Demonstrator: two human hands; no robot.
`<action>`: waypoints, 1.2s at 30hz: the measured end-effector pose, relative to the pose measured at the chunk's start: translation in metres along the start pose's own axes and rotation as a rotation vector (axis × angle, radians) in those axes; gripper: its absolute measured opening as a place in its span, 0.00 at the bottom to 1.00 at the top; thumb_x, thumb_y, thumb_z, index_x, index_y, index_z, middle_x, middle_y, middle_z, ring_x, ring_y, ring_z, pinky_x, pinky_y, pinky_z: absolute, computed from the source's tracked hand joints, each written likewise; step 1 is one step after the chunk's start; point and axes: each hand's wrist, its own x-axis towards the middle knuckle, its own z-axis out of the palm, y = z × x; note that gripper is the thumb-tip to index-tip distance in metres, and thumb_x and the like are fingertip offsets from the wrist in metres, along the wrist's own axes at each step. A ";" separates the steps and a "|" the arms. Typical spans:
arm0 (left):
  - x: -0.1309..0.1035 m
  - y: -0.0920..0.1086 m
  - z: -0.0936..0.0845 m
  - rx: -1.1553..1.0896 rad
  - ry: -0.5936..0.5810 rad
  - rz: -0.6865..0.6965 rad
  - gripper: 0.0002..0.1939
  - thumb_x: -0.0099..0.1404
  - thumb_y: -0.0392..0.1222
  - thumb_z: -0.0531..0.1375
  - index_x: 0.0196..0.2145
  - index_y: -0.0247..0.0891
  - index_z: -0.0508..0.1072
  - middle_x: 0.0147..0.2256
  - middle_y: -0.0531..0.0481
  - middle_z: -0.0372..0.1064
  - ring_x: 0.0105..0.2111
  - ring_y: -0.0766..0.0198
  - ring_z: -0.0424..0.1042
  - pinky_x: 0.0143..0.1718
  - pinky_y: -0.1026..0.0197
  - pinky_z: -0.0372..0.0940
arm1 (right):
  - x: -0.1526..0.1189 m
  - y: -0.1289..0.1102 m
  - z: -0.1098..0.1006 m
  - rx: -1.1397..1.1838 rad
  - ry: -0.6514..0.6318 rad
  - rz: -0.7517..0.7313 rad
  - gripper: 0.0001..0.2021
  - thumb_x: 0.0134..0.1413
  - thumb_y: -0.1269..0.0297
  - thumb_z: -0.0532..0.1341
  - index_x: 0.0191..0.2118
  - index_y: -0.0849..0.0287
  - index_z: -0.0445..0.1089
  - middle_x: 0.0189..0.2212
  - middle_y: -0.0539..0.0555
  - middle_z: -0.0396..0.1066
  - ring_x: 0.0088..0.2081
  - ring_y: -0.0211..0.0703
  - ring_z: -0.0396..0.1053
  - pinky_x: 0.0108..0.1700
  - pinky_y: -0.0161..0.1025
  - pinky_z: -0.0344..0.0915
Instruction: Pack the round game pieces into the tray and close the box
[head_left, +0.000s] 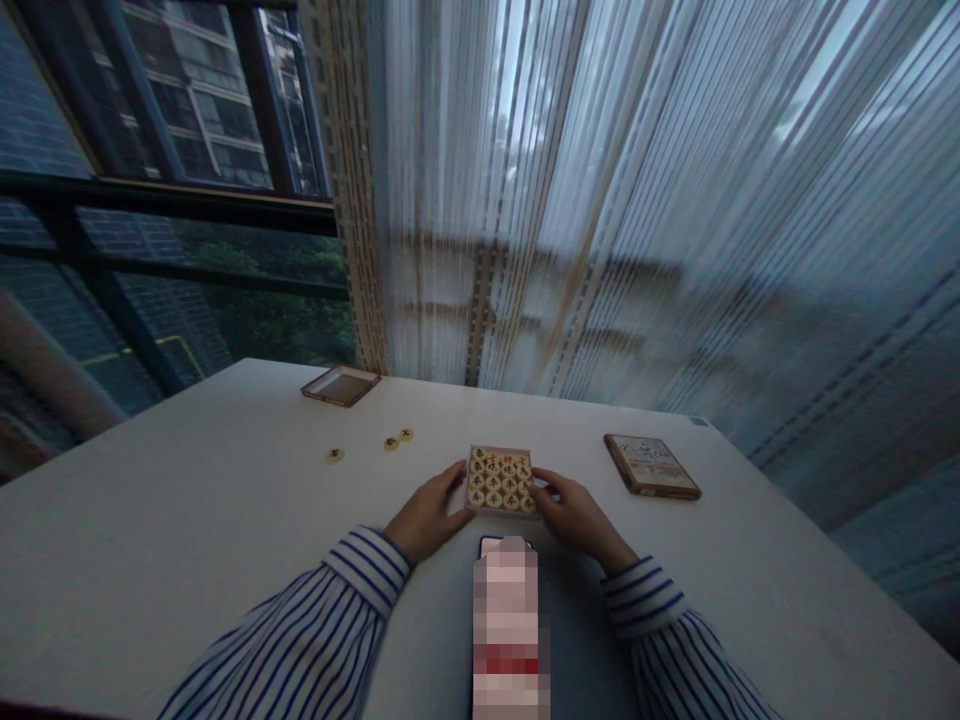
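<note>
A small clear-sided box (501, 482) packed with rows of round wooden xiangqi pieces lies in the middle of the table. Most pieces carry black characters, and some in the far row are red. My left hand (431, 512) holds the box's left side, thumb at the near corner and fingers along the edge. On the right side, my right hand (577, 512) grips the box's edge with its fingertips near the pieces. Three loose pieces lie to the left: one alone (334, 456), and two touching or nearly touching (391, 443).
An open, shallow tray-like lid (341, 386) sits at the table's far left. A flat box (652, 466) with a printed top lies on the right. A phone-like object (506, 630), largely pixelated, is near me. The white table (247, 480) ends before a curtain and window.
</note>
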 end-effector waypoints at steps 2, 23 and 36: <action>0.001 -0.002 0.001 0.067 -0.011 0.015 0.36 0.49 0.38 0.62 0.56 0.34 0.59 0.54 0.38 0.63 0.52 0.54 0.63 0.55 0.50 0.55 | 0.001 0.001 0.001 0.025 0.000 0.010 0.21 0.54 0.60 0.52 0.51 0.64 0.66 0.33 0.57 0.74 0.33 0.44 0.71 0.38 0.40 0.65; -0.008 0.007 -0.020 0.338 0.208 0.139 0.12 0.57 0.40 0.57 0.39 0.34 0.70 0.36 0.44 0.71 0.35 0.60 0.71 0.39 0.56 0.66 | -0.001 0.006 0.001 0.029 0.250 -0.190 0.13 0.54 0.60 0.52 0.41 0.59 0.69 0.37 0.57 0.72 0.35 0.43 0.70 0.34 0.40 0.68; 0.029 -0.015 -0.076 0.744 0.287 0.022 0.14 0.57 0.41 0.57 0.41 0.34 0.70 0.42 0.42 0.71 0.44 0.53 0.67 0.45 0.53 0.61 | 0.025 -0.054 -0.003 -0.191 0.125 -0.477 0.11 0.56 0.64 0.53 0.41 0.58 0.69 0.38 0.57 0.73 0.42 0.45 0.68 0.44 0.44 0.65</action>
